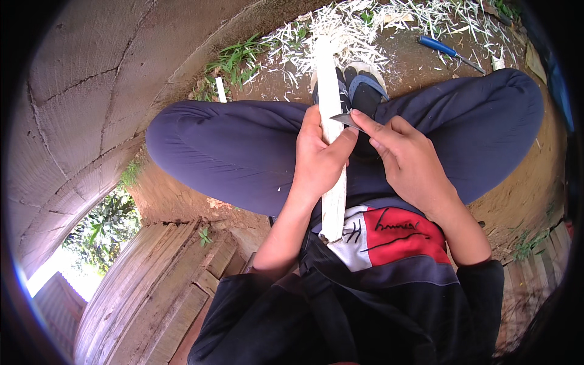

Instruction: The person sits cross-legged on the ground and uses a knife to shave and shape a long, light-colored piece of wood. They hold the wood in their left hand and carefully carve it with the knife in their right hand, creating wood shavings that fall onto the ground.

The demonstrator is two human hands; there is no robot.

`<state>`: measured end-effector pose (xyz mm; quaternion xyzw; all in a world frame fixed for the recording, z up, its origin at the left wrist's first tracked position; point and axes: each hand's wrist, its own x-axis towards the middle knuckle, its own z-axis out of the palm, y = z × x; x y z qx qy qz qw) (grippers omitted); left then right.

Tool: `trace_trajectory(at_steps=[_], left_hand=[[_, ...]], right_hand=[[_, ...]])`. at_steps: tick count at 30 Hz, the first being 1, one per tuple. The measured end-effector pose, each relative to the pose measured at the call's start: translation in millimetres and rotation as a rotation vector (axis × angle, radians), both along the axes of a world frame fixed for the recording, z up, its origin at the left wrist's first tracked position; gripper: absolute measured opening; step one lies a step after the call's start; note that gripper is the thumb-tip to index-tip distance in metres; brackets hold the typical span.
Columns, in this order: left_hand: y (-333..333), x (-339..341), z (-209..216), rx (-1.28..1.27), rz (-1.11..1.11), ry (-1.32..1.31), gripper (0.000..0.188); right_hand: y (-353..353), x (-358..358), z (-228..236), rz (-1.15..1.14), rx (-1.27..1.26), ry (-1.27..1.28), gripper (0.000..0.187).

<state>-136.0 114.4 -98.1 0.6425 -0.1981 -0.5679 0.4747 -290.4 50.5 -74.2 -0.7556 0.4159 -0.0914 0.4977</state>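
Observation:
A long, pale strip of wood [330, 91] runs lengthwise in front of me, its near end by my shirt and its far end above my feet. My left hand [322, 149] is closed around its middle, thumb across the top. In my right hand [407, 155] is a knife with a short pointed blade [347, 120]. That blade lies across the wood just beyond my left thumb, and my right index finger presses along its back. The knife's handle is hidden inside my right fist.
Pale wood shavings [340, 30] cover the ground beyond my sandalled feet [365, 88]. A blue-handled tool [438, 45] with a thin metal shaft lies at the far right. My crossed legs flank the work. A cracked wall [91, 91] rises on the left, near stacked planks [140, 286].

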Motion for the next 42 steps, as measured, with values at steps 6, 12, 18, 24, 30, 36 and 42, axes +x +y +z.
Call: trace_trajectory(at_steps=[6, 12, 18, 24, 30, 36, 42], left_hand=[[2, 2, 1, -0.020, 0.018, 0.015, 0.028], [6, -10, 2, -0.002, -0.056, -0.062, 0.031], [1, -9, 9, 0.009, -0.031, -0.030, 0.030], [4, -6, 3, -0.005, -0.064, 0.032, 0.034], [11, -20, 13, -0.040, -0.201, 0.101, 0.045], [-17, 29, 35, -0.194, 0.031, 0.118, 0.046], [1, 99, 94, -0.343, 0.066, 0.274, 0.075]], right_hand=[[-9, 4, -5, 0.033, -0.009, -0.041, 0.050], [-7, -1, -32, -0.101, -0.253, -0.030, 0.050], [-20, 5, -27, -0.132, -0.161, -0.036, 0.049], [-7, -4, -17, -0.034, -0.112, -0.096, 0.053], [-49, -2, -43, -0.293, -0.304, 0.002, 0.045], [-39, -9, -49, -0.415, -0.131, -0.218, 0.043], [-30, 1, -3, -0.425, 0.272, -0.166, 0.045]])
